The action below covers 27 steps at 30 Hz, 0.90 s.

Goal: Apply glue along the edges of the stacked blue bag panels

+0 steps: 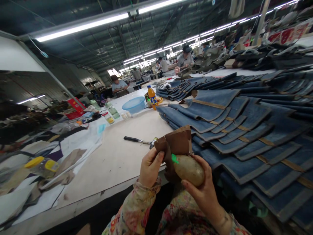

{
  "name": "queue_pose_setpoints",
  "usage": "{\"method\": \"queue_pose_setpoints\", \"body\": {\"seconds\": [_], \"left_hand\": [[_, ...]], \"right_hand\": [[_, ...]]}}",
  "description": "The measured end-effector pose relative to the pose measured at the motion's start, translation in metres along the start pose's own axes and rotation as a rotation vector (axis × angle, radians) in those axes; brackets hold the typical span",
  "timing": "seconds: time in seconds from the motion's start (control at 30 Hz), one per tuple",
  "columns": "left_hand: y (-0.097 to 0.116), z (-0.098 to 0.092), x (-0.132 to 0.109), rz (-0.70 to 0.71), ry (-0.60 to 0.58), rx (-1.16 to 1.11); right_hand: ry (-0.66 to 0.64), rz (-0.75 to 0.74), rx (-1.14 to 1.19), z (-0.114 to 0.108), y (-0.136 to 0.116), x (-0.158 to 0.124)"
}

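My left hand [151,164] pinches the edge of a folded brown piece of leather or stiff cloth [179,140] at the table's front edge. Wrapped around a rounded, murky yellowish bottle [189,169] is my right hand [204,187], its thumb along the near side. The bottle is tilted, and its bright green tip [174,159] points left, against or just in front of the brown piece. I cannot tell whether tip and piece touch. Just behind my left hand lies a hammer [137,140] with a black grip, its head partly covered by the brown piece.
Overlapping blue panels with tan strips [232,130] fill the table's right side. Further back stand a blue basin [133,103] and an orange drink bottle [152,94]. Scraps and a yellow-capped jar [42,165] lie at left. Several people work in the background.
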State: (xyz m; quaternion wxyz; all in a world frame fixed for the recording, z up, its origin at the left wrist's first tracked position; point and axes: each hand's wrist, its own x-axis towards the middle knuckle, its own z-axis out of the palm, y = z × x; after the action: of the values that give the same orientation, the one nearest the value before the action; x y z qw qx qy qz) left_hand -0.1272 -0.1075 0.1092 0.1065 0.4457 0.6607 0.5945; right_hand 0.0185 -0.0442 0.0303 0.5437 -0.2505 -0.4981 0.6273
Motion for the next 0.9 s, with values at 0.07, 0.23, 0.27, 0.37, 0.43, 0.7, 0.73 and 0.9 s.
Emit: {"method": "queue_pose_setpoints", "body": {"seconds": [0.07, 0.23, 0.27, 0.37, 0.43, 0.7, 0.73, 0.9], "left_hand": [[0.003, -0.005, 0.000, 0.028, -0.040, 0.068], [0.009, -0.013, -0.002, 0.076, -0.092, 0.113], [0.010, -0.013, -0.002, 0.077, -0.090, 0.104], [0.012, -0.012, -0.004, 0.102, -0.077, 0.082], [0.011, -0.010, -0.005, 0.134, -0.063, 0.076], [-0.002, -0.010, -0.010, 0.352, 0.006, 0.107], [-0.002, -0.010, -0.010, 0.369, 0.014, 0.105], [-0.005, -0.008, -0.014, 0.368, 0.042, 0.052]], "right_hand": [[-0.034, -0.126, -0.057, -0.005, 0.000, 0.000], [-0.086, -0.274, -0.116, -0.013, -0.005, 0.002], [-0.084, -0.275, -0.112, -0.013, -0.006, 0.001], [-0.085, -0.250, -0.095, -0.012, -0.009, -0.001], [-0.095, -0.186, -0.080, -0.011, -0.010, -0.005], [-0.186, 0.130, 0.066, -0.011, -0.006, -0.014], [-0.202, 0.182, 0.091, -0.010, -0.004, -0.015], [-0.307, 0.420, 0.285, -0.008, 0.006, -0.019]]}}
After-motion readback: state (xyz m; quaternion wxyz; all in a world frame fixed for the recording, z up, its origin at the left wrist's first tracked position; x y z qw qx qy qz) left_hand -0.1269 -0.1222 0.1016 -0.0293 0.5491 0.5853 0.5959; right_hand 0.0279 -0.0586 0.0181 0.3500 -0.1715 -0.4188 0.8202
